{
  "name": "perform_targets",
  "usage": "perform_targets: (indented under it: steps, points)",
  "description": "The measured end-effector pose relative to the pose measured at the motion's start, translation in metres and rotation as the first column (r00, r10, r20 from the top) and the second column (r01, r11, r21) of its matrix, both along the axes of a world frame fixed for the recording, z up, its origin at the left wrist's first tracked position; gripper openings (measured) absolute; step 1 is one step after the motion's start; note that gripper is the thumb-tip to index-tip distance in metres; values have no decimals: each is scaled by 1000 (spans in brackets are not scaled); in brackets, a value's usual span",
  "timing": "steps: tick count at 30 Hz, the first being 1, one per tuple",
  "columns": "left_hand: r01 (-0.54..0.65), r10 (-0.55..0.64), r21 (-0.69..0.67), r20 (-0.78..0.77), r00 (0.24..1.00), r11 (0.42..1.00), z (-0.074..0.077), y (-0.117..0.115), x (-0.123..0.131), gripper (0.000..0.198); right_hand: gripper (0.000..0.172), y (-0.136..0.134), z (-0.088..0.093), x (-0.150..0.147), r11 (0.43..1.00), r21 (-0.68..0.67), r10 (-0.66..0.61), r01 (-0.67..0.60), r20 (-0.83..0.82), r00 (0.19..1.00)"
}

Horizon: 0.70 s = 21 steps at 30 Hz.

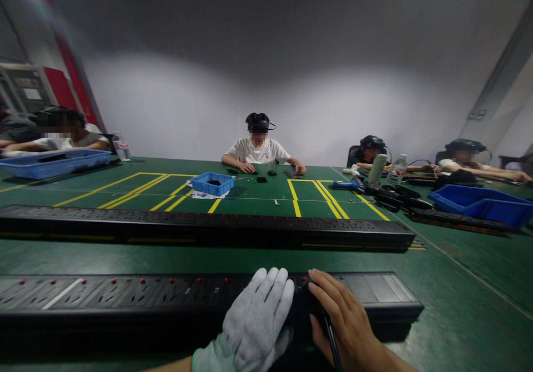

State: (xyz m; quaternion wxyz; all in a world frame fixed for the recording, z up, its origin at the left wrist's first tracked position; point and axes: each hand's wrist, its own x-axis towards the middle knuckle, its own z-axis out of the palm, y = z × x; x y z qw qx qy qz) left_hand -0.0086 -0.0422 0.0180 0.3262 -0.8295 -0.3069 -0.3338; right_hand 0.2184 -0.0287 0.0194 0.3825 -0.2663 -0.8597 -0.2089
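My left hand (260, 319), in a grey-white work glove with a green cuff, lies across the near long black power strip (145, 294). Its fingers are straight and side by side over the sockets, with the thumb lower down at the front. Just right of it, my bare right hand (345, 316) curls around a black cord (332, 338) that runs down between thumb and palm. The cord's upper end, by the strip's top face, is dark and partly hidden by the fingers. Red dots line the strip's far edge, and a plain ribbed section (375, 287) forms its right end.
A second long black power strip (233, 230) lies parallel behind. Farther off are a small blue tray (212, 184), a blue bin (483, 202), a blue-handled tool (348, 185) and water bottles. A co-worker (258, 149) sits opposite; others sit left and right. Yellow lines mark the green table (470, 311).
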Motion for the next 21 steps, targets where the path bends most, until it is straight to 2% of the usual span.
perform_targets:
  steps: [21]
  points:
    - [-19, 20, 33, -46, 999, 999, 4, 2, -1, 40, 45, -1, 1, 1, 1000, 2, 0, 0, -10, 1000]
